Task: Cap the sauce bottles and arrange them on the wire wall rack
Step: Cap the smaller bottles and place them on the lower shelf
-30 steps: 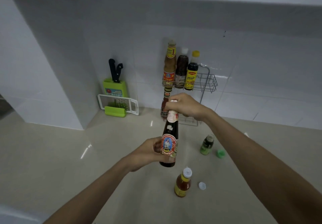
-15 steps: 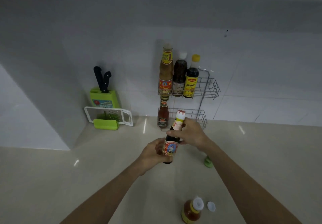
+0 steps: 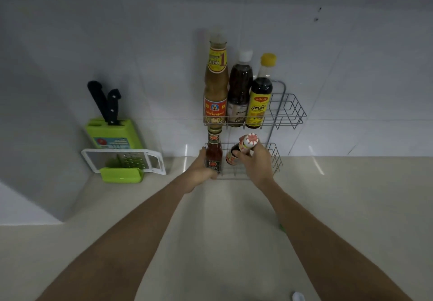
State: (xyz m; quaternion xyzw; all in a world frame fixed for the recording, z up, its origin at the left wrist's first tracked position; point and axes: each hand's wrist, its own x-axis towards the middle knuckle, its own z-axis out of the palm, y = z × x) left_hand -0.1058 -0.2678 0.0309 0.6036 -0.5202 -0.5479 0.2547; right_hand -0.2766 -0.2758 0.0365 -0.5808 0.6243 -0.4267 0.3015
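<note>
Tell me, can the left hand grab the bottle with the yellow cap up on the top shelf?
Probably yes, but not right away. The left hand is down by the red sauce bottle on the lower shelf. The yellow-capped bottle stands uncovered above, so nothing blocks reaching up.

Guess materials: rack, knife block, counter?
Rack: thin metal wire, shiny grey, likely chromed or coated; open grid you see through. Knife block: lime-green plastic by its moulded, even colour and soft sheen. Counter: beige, polished stone or tile; glossy streaks of reflected light, exact material unclear.
</note>
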